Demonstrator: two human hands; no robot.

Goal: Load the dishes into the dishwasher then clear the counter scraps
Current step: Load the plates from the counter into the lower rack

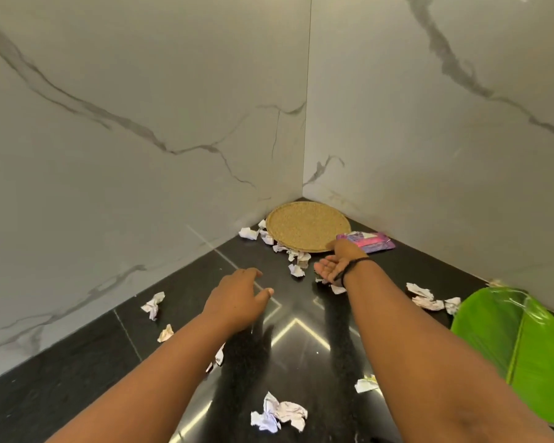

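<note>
Toward the back corner of the black counter (77, 372), where the two marble walls (141, 107) meet, my right hand (334, 266) is cupped palm-up with fingers loosely spread, holding nothing I can make out. It sits just beside a string of crumpled paper scraps (296, 270) that runs from the hand's left side back along the front rim of the round woven mat (307, 226). That line of scraps lies ahead and to the left of the right palm, running toward the left wall, so I judge a sweep from the mat's edge into the cupped hand is the natural move.

My left hand (240, 298) hovers palm-down and open, empty, nearer the middle of the counter; the closest scrap to it is the loose one (154, 305) well off to its left by the wall. The right hand is clearly nearer the main cluster.

More scraps lie to the right (429, 298), touching the edge of a green leaf-shaped mat (509, 340), and a bigger wad (278, 414) sits near me between my forearms. A purple packet (370, 242) lies behind the right hand. The corner walls close off the far side; open room lies toward me. No dishes or dishwasher are in view.
</note>
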